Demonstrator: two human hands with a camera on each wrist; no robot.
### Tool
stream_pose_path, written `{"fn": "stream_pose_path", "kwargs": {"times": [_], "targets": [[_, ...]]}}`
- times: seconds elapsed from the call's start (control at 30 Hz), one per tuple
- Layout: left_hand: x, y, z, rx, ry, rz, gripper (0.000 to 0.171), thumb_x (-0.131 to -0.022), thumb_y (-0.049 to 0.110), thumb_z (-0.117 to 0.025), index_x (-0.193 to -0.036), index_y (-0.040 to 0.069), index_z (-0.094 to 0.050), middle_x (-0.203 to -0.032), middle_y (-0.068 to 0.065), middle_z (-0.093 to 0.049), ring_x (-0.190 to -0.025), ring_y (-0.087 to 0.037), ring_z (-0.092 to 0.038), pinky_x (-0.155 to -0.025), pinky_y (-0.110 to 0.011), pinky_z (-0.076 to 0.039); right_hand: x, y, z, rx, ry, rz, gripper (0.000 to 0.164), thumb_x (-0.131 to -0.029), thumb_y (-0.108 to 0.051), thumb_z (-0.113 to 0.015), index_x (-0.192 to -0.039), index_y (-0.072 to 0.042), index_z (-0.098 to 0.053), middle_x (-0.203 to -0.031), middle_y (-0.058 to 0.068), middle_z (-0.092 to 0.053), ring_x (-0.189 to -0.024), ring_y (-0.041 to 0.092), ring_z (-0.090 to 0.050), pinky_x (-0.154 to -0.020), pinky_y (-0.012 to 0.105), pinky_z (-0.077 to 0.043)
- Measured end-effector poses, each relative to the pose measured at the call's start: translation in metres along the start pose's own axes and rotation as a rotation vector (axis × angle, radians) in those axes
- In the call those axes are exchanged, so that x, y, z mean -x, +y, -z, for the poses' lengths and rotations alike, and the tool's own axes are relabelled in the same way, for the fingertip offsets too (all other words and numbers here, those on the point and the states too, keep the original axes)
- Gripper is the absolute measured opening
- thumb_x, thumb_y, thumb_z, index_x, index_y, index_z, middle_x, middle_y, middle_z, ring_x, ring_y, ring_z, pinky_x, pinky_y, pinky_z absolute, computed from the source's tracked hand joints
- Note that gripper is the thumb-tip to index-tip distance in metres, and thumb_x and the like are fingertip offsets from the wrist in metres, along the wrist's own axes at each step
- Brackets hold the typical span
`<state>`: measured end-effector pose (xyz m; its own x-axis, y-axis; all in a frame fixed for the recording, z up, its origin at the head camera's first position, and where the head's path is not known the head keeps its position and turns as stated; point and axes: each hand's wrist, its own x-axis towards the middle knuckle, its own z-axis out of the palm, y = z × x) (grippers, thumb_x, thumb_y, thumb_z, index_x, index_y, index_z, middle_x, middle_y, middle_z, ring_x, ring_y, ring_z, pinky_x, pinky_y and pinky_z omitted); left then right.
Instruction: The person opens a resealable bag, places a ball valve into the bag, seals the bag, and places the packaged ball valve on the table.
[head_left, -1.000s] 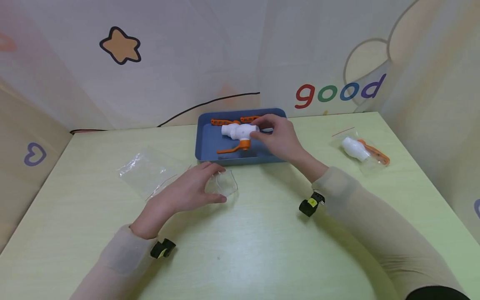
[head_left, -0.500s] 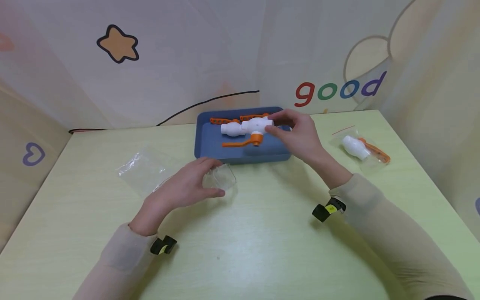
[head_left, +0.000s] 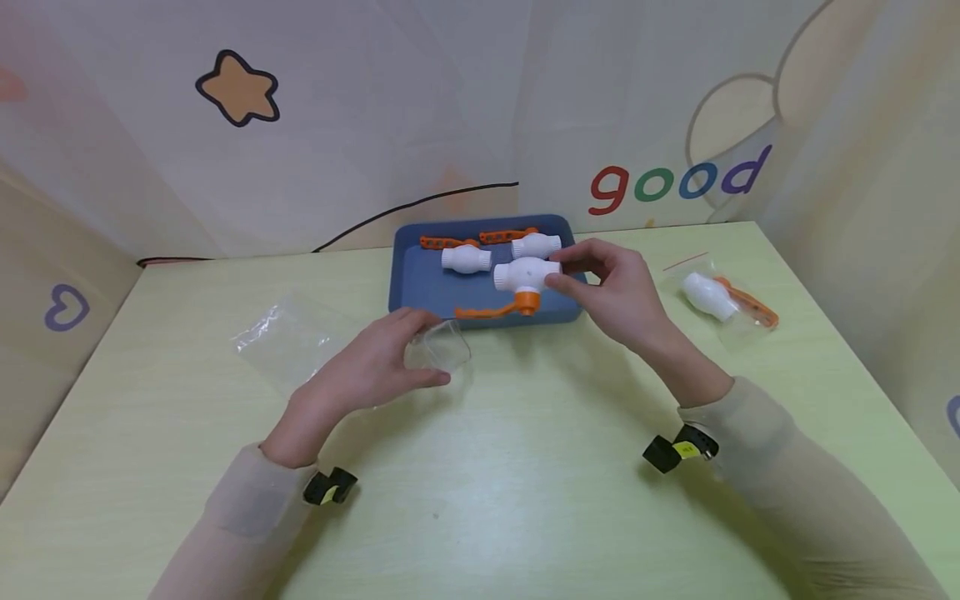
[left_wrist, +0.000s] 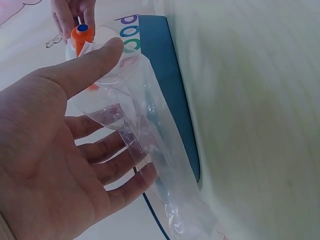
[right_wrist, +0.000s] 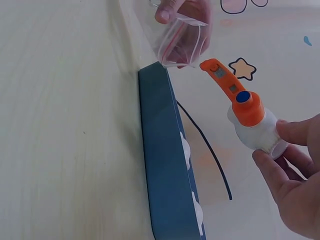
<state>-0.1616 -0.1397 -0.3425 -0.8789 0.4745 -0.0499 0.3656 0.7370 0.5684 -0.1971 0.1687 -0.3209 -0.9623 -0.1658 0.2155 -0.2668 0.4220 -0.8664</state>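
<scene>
My right hand [head_left: 618, 296] pinches a white plastic ball valve [head_left: 527, 273] by one end, its orange lever pointing left toward my other hand. The valve overlaps the blue tray [head_left: 423, 290] in the head view, and the right wrist view shows it raised above the tray's wall. My left hand [head_left: 371, 358] holds a small clear zip bag [head_left: 447, 346] in front of the tray. Thumb and fingers are spread around this bag, and its mouth gapes toward the valve in the right wrist view.
Two more white valves [head_left: 467, 259] with orange levers lie in the tray. To the right on the table is a bagged valve [head_left: 710, 297]. A flat clear bag [head_left: 288, 337] lies left of my left hand. A printed curtain [head_left: 390, 108] stands behind the table.
My right hand has lifted the valve off the tray's other valves and drawn it right and toward me. My left hand stays nearly in place with the bag, shifting up slightly.
</scene>
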Motion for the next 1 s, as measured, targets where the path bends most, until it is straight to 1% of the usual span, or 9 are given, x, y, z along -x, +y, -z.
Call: {"fn": "stream_pose_path", "kwargs": {"times": [0.2,0.27,0.47,0.57,0.77,1.0], "targets": [[-0.003,0.003,0.0,0.005,0.014,0.029,0.071,-0.086,0.033,-0.085,-0.143,0.004,-0.054,-0.138,-0.01,-0.057,-0.125,-0.029,-0.055,-0.102,-0.047,-0.048,0.008,0.0,-0.003,-0.011,-0.016,-0.005,0.025,-0.094,-0.015,-0.078,-0.115,-0.003,-0.072,-0.11,0.009,-0.07,-0.098,0.021,-0.063,-0.075,0.022,-0.05],[-0.003,0.005,0.0,0.007,0.02,0.029,0.071,-0.086,0.033,-0.086,-0.143,0.003,-0.054,-0.137,-0.011,-0.057,-0.124,-0.03,-0.055,-0.102,-0.047,-0.049,0.01,0.0,-0.005,-0.014,-0.021,-0.01,0.024,-0.094,-0.014,-0.078,-0.115,-0.004,-0.072,-0.11,0.009,-0.07,-0.098,0.021,-0.064,-0.075,0.023,-0.05],[-0.005,0.008,-0.002,0.0,0.047,0.001,0.071,-0.086,0.033,-0.086,-0.142,0.002,-0.055,-0.136,-0.011,-0.057,-0.122,-0.029,-0.056,-0.101,-0.047,-0.049,0.014,-0.002,-0.013,-0.027,-0.049,-0.001,0.023,-0.094,-0.014,-0.078,-0.113,-0.003,-0.072,-0.112,0.009,-0.069,-0.099,0.023,-0.063,-0.079,0.027,-0.051],[-0.006,0.009,-0.003,0.002,0.062,-0.013,0.07,-0.085,0.032,-0.087,-0.14,0.003,-0.056,-0.133,-0.01,-0.058,-0.12,-0.028,-0.056,-0.101,-0.046,-0.049,0.016,-0.002,-0.016,-0.028,-0.052,0.015,0.022,-0.093,-0.013,-0.079,-0.112,-0.004,-0.073,-0.111,0.008,-0.069,-0.098,0.023,-0.063,-0.079,0.028,-0.051],[-0.007,0.01,-0.005,0.005,0.092,-0.036,0.07,-0.085,0.033,-0.087,-0.14,0.003,-0.055,-0.131,-0.009,-0.058,-0.117,-0.026,-0.056,-0.099,-0.044,-0.05,0.019,-0.001,-0.022,-0.045,-0.056,0.051,0.021,-0.09,-0.011,-0.081,-0.108,-0.004,-0.073,-0.107,0.006,-0.071,-0.098,0.02,-0.066,-0.074,0.027,-0.052],[-0.008,0.012,-0.006,0.012,0.108,-0.053,0.068,-0.085,0.032,-0.087,-0.139,0.003,-0.056,-0.128,-0.008,-0.059,-0.109,-0.025,-0.057,-0.093,-0.042,-0.052,0.02,-0.002,-0.026,-0.093,-0.081,0.058,0.021,-0.091,-0.008,-0.079,-0.109,-0.001,-0.071,-0.109,0.009,-0.071,-0.102,0.022,-0.067,-0.079,0.025,-0.055]]}}
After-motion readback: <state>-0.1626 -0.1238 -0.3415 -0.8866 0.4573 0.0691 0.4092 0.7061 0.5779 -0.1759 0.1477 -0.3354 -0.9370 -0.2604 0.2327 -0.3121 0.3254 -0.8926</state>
